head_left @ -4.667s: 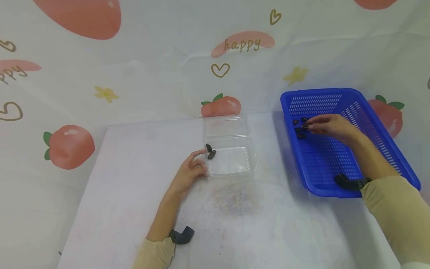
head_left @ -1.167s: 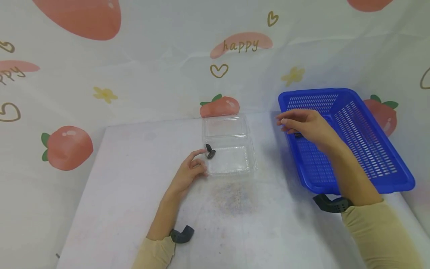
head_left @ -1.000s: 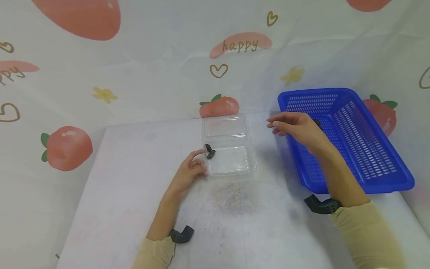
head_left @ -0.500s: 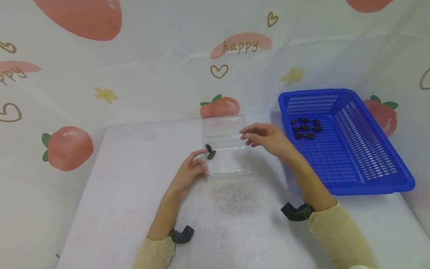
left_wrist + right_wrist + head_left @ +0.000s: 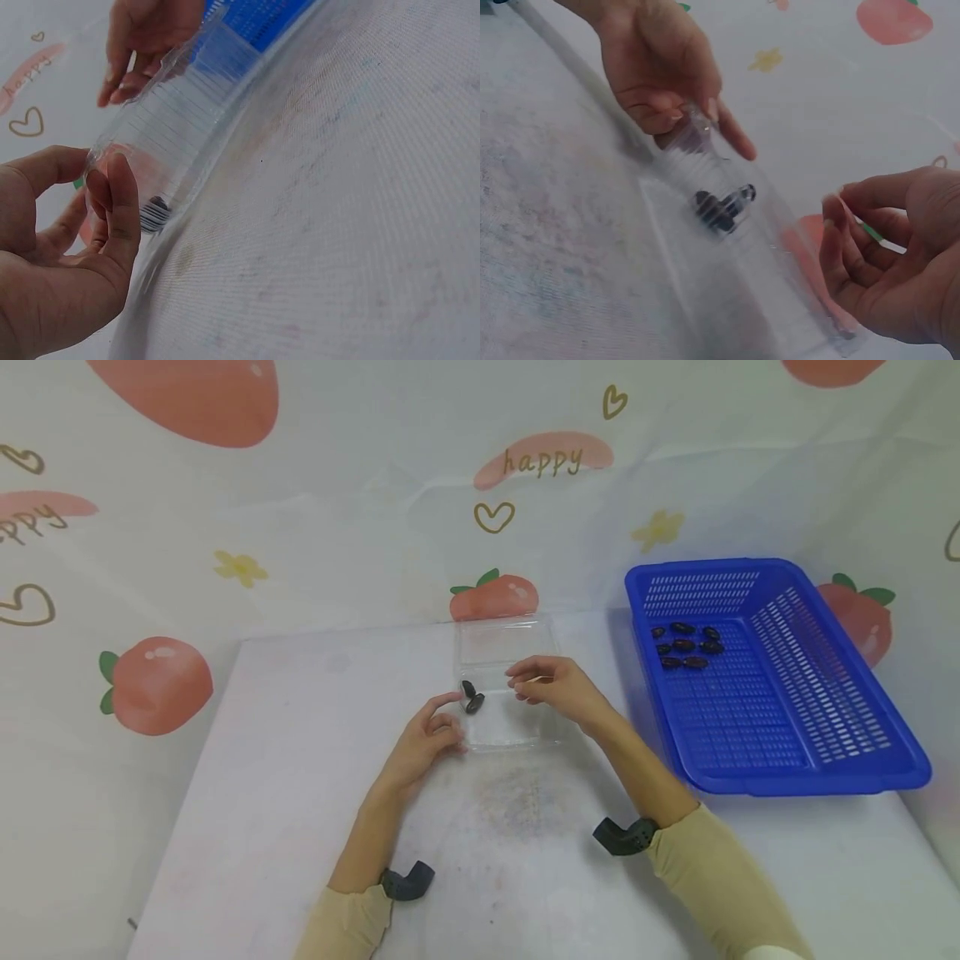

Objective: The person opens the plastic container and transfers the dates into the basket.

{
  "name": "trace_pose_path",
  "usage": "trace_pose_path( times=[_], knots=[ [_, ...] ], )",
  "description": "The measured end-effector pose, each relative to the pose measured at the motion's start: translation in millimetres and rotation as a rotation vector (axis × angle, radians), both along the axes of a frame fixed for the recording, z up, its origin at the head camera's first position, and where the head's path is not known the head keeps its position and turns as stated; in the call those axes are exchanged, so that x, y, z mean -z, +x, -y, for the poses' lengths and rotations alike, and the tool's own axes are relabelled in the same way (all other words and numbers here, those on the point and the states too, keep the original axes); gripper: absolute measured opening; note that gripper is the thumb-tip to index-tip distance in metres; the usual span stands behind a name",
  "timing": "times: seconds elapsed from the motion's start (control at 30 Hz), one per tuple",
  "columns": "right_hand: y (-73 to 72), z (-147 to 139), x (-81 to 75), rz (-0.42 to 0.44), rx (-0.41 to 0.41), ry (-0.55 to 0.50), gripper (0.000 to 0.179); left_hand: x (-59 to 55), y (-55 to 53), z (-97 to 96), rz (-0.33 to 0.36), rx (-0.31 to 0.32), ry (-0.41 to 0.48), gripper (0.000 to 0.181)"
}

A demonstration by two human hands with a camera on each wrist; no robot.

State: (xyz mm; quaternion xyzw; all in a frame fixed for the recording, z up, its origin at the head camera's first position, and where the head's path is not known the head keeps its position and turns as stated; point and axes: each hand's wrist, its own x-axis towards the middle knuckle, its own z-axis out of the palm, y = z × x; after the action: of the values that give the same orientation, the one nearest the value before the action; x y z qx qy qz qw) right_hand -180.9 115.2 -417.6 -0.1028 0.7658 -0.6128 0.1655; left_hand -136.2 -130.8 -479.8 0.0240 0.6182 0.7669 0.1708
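My left hand (image 5: 420,745) grips the left edge of a clear plastic clamshell box (image 5: 517,745), its lid laid open toward the back. Two dark, shiny dates (image 5: 476,703) lie touching in the box's left back corner. Over the right half of the box hovers my right hand (image 5: 558,689), its thumb and fingertips close together. In the right wrist view the fingertips (image 5: 831,214) meet above the box's side. I cannot tell whether something small is hidden between them. Through the ribbed wall the left wrist view shows a date (image 5: 155,214) near my left fingers.
A blue slotted basket (image 5: 750,781) stands on the right of the white table (image 5: 300,693). Several dark dates (image 5: 683,645) lie in rows in its left back part. Behind the table hangs a white cloth (image 5: 360,527) printed with peaches and hearts.
My right hand has left the basket's dates and swung left, and it is now over the clear box. The left hand and the two dates in the box have stayed put.
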Motion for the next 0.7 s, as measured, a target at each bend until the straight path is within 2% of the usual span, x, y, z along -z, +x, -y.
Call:
trace_pose_path(
  times=[0.2, 0.5, 0.63, 0.7],
  knots=[
    [-7.8, 11.5, 19.0, 0.009, -0.012, 0.017, 0.030, 1.1, 0.0, -0.5, -0.006, 0.000, 0.006, 0.055],
    [-15.3, 31.2, 37.6, -0.053, -0.003, 0.088, 0.026, 2.8, 0.2, 0.1, -0.014, 0.007, 0.015, 0.054],
    [-15.2, 34.6, 41.1, -0.068, -0.003, 0.137, 0.028, 1.0, 0.8, -0.2, -0.018, 0.012, 0.017, 0.054],
    [-10.7, 37.0, 31.2, -0.067, -0.024, 0.143, 0.030, 0.0, 1.1, -0.2, -0.020, 0.012, 0.022, 0.054]
  ],
)
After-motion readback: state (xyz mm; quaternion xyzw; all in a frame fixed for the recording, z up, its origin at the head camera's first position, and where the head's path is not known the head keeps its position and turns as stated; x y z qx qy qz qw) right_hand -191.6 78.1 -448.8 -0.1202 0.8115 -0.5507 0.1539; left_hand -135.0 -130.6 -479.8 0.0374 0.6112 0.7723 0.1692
